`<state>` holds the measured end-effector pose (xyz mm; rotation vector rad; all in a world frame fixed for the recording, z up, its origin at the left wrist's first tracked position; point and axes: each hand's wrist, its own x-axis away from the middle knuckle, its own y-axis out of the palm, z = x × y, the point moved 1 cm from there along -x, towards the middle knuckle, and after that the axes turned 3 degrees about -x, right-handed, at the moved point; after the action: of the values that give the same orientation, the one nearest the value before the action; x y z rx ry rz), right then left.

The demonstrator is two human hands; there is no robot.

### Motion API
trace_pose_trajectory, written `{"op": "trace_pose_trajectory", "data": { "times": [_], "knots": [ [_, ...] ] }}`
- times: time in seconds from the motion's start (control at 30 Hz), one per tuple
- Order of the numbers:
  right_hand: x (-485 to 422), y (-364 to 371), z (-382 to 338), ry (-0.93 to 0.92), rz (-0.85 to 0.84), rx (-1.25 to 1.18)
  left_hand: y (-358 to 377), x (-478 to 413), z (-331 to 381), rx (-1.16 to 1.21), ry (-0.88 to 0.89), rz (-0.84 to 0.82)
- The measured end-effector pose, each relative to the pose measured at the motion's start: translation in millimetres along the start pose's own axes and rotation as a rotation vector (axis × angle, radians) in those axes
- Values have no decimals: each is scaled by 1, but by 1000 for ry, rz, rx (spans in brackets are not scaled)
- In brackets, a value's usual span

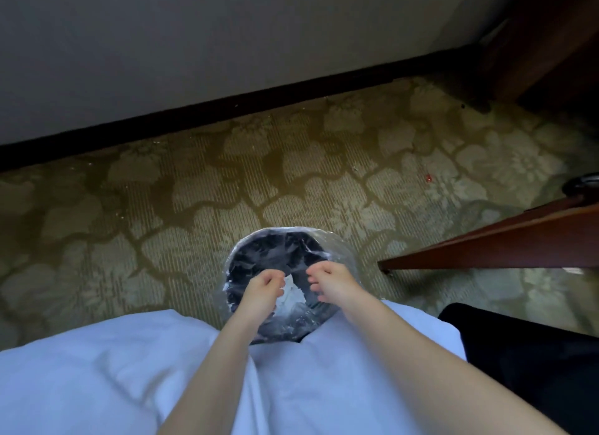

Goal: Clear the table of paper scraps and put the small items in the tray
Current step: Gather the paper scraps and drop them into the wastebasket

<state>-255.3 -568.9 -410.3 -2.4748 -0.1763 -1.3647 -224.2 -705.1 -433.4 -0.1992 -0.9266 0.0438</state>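
- Head view: you are holding both hands over a lined waste bin [285, 250] on the carpet [162, 191]; your left grip [264, 287] and right grip [329, 280] are curling loosely, pinching nothing I can make out.
- White paper scraps [293, 292] are lying in the bin, just below and between the grips.
- You are likely finishing the dumping step; next, turn to the counter [518, 243] off your right grip. No tray is showing.

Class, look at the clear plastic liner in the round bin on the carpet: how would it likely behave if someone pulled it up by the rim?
The liner looks thin and crinkled, so probably floppy and light. Its glossy film may be slippery. White paper scraps lie inside, so it would likely sag around them.
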Motion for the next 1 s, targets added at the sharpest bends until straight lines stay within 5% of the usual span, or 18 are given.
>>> {"op": "trace_pose_trajectory", "data": {
  "times": [0.4, 0.6, 1.0],
  "knots": [
    [119, -86, -36, -455, -62, 388, 7, 103, 103, -645, 507, -105],
    [219, -147, -59, -717, 122, 648, 29, 186, 165, -868, 734, -158],
    [395, -265, -20, -993, 507, 664, 107, 352, 229, -923, 1163, -189]
  ]
}}
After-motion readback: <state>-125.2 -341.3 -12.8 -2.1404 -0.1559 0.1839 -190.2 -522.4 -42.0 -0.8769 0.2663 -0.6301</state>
